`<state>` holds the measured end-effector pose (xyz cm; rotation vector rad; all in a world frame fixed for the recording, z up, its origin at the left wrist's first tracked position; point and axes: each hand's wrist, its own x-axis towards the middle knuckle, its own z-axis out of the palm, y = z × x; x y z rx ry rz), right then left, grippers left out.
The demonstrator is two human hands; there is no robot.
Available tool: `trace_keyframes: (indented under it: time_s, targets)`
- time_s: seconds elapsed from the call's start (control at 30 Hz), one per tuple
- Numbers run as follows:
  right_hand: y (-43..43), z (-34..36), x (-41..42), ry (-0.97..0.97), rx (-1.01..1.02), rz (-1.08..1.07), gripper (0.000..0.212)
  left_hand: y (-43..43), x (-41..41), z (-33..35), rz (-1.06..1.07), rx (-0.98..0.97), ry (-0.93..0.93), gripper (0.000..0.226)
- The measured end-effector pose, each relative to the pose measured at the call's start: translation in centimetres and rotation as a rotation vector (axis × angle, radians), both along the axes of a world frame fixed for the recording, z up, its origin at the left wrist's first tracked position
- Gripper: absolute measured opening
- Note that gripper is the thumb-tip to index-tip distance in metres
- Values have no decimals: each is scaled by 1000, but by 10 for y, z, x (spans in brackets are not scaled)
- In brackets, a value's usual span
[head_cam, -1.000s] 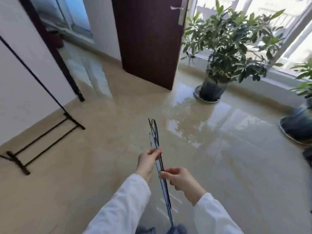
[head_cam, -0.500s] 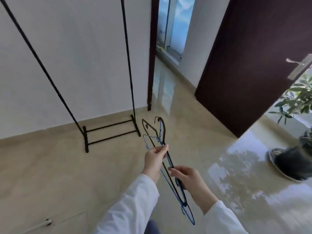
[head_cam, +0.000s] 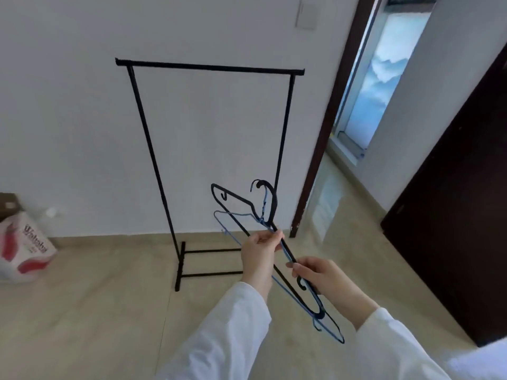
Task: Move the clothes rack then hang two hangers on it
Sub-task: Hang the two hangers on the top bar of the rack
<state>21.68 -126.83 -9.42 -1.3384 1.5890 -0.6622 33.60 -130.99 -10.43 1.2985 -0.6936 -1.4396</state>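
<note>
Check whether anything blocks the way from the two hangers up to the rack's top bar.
Nothing visible does. The black hanger and blue hanger are held together by the left hand and right hand, in front of the clothes rack. Its top bar is bare, with only open air between.

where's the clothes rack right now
In the head view the clothes rack stands upright at centre left against the white wall, just left of the doorway, behind the hangers.
</note>
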Motion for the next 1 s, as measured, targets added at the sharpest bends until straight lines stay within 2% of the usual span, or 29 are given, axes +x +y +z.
trace_keyframes:
  time_s: [0.17,0.3,0.47,1.0]
  targets:
    - [-91,29,28,119,-179,13,31,-90,20,27,91,-82,-38,8]
    - [-159,52,45,135,-258,-10,30,-157,33,53,128,-161,-35,13]
    - [-237,75,52,127,-295,-11,27,-232,41,81,180,-192,55,13]
    - [-449,139,22,175,-426,131,37,-428,18,138,331,-252,74,15]
